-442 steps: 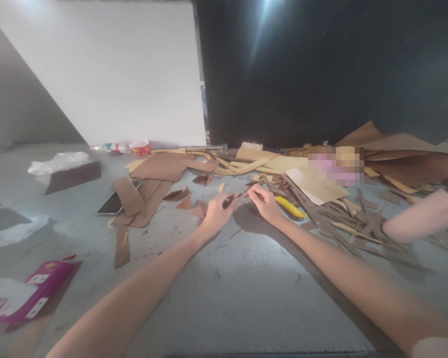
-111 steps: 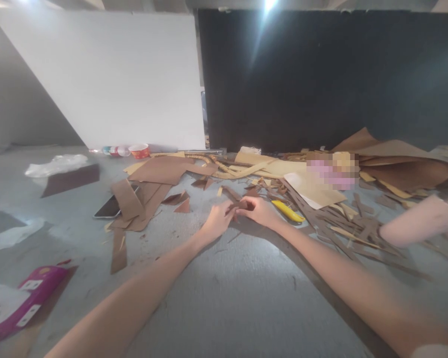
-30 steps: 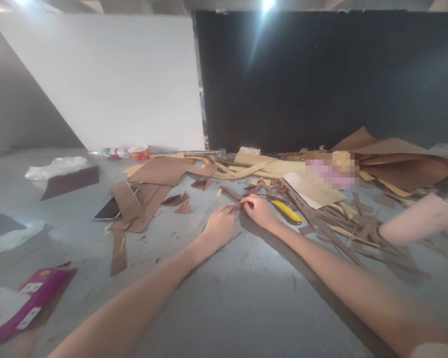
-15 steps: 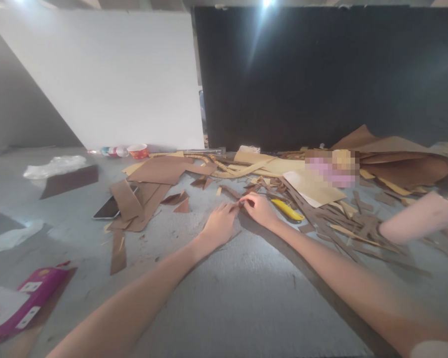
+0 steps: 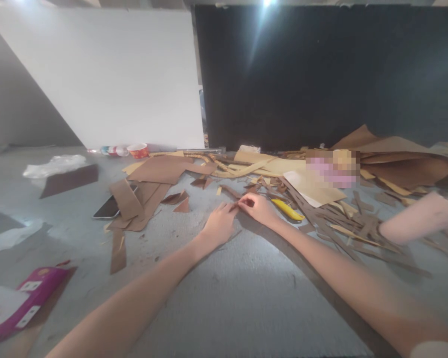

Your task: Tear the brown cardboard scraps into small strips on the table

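Note:
My left hand (image 5: 220,224) rests low over the grey tabletop (image 5: 239,298), its fingers close together on a small brown leather-like piece (image 5: 236,205). From the other side, my right hand (image 5: 260,211) pinches the same piece between thumb and forefinger. Fingers cover most of it, so its shape is hard to make out. Just beyond the hands lies a narrow brown strip (image 5: 230,192). A yellow tapered tool (image 5: 288,210), perhaps a cutter, lies right of my right hand. Folded brown scraps (image 5: 181,205) are to the left.
Brown sheets (image 5: 159,169) partly cover a phone (image 5: 107,208) on the left. A purple tissue pack (image 5: 33,298) is nearer. Cut strips (image 5: 332,223) pile up on the right, beside another person's forearm (image 5: 421,219). A red paper cup (image 5: 138,150) stands by the white panel (image 5: 115,74).
Since the oldest frame my hands have come together on the brown piece, and a strip now lies beyond them. Over the last second only the right fingertips shift slightly left.

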A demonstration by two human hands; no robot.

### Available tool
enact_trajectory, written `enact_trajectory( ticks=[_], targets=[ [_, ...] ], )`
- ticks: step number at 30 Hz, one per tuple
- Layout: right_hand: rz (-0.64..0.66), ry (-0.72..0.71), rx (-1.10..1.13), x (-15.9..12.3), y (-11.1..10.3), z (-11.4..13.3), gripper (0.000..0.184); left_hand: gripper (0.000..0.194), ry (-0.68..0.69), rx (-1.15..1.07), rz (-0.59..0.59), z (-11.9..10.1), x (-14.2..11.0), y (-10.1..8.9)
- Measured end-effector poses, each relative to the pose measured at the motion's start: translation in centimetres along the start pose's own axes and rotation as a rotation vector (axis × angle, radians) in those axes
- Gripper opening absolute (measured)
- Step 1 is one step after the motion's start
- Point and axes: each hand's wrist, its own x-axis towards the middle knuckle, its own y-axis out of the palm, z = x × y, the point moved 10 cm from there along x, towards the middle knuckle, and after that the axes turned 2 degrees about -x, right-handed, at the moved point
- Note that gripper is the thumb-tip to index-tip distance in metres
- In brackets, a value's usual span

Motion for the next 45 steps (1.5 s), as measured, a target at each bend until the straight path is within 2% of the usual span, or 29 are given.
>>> enact_trajectory(
  ticks=[4, 8, 12, 18, 21, 26, 29, 34, 41, 45],
  targets=[
    [0.018, 0.002, -0.043, 0.1, 0.5, -0.6, 0.026, 0.048, -0.008, 0.001, 0.011, 0.1, 0.0, 0.2],
    [-0.004, 0.018, -0.093, 0.3, 0.6, -1.2, 0.029, 0.051, 0.034, -0.043, 0.005, -0.2, 0.0, 0.2],
    [-0.017, 0.066, -0.170, 0.3, 0.5, -1.9, 0.021, 0.052, 0.043, -0.064, -0.010, -0.3, 0.0, 0.1],
    [-0.051, 0.022, -0.257, 0.0, -0.1, -0.7, 0.010, 0.057, 0.005, -0.053, 0.002, -0.1, 0.1, 0.1],
    [-0.067, 0.071, -0.277, -0.1, -0.5, -0.9, 0.011, 0.059, 0.005, -0.051, 0.007, -0.2, 0.1, -0.1],
    [-0.064, 0.042, -0.240, -0.1, -0.4, -0.5, 0.014, 0.058, -0.003, -0.057, 0.011, -0.2, 0.1, -0.2],
    [-0.099, 0.056, -0.220, 0.0, -0.7, -0.7, 0.020, 0.062, 0.001, -0.068, 0.005, -0.3, 0.0, -0.2],
    [-0.083, 0.064, -0.165, 0.0, -0.8, -0.9, 0.019, 0.069, -0.007, -0.067, 0.008, -0.1, 0.0, -0.1],
    [-0.057, 0.058, -0.068, 0.0, -0.5, -0.8, 0.015, 0.056, -0.012, -0.048, 0.019, 0.0, 0.1, 0.2],
    [0.000, 0.067, -0.062, 0.1, 0.3, -1.1, 0.015, 0.057, -0.014, -0.052, 0.001, 0.2, 0.1, 0.3]
  ],
)
